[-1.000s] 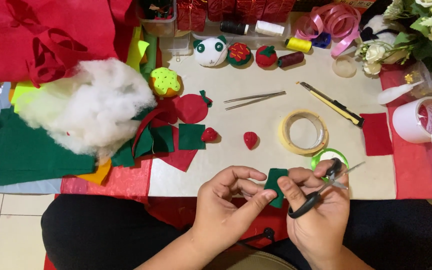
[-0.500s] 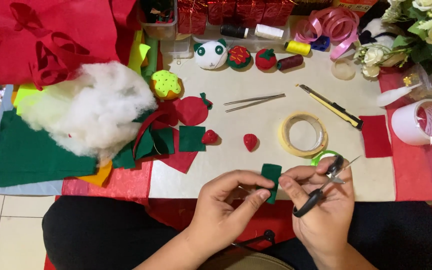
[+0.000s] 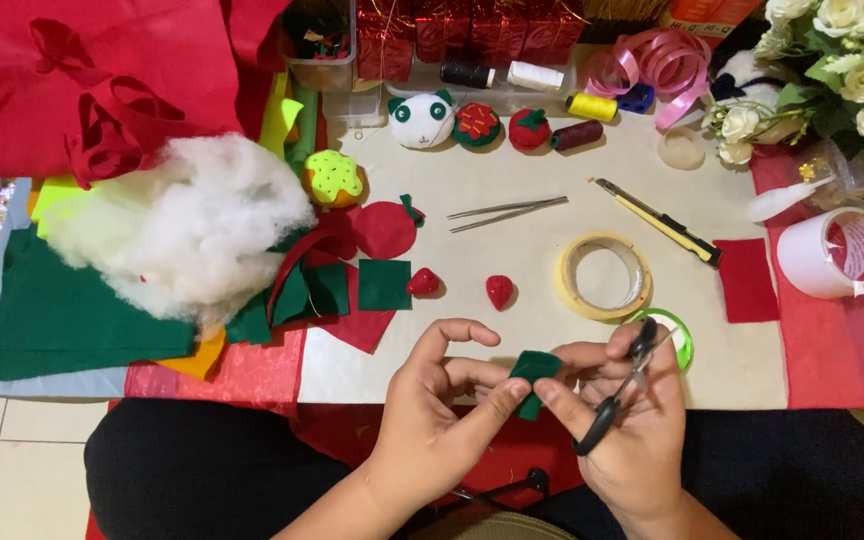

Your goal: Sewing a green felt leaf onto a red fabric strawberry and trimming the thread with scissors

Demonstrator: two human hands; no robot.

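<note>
A small dark green felt piece [image 3: 533,373] is pinched between the fingertips of my left hand [image 3: 442,410] and my right hand [image 3: 624,420], just off the table's near edge above my lap. Black-handled small scissors [image 3: 622,392] hang on my right hand's fingers, blades pointing up and away. Two little red felt strawberries [image 3: 499,291] lie on the table beyond my hands, next to a square green felt piece [image 3: 384,284].
White stuffing [image 3: 182,225] and green and red felt lie at left. A tape ring [image 3: 604,275], tweezers [image 3: 507,212], a yellow utility knife [image 3: 660,221], thread spools [image 3: 592,106], a panda head [image 3: 422,118], white tape roll [image 3: 837,252] and flowers [image 3: 852,70] surround the cream table [image 3: 752,360].
The green felt piece has been turned and refolded between my fingertips. My left index finger moved under it, and both hands shifted slightly toward each other.
</note>
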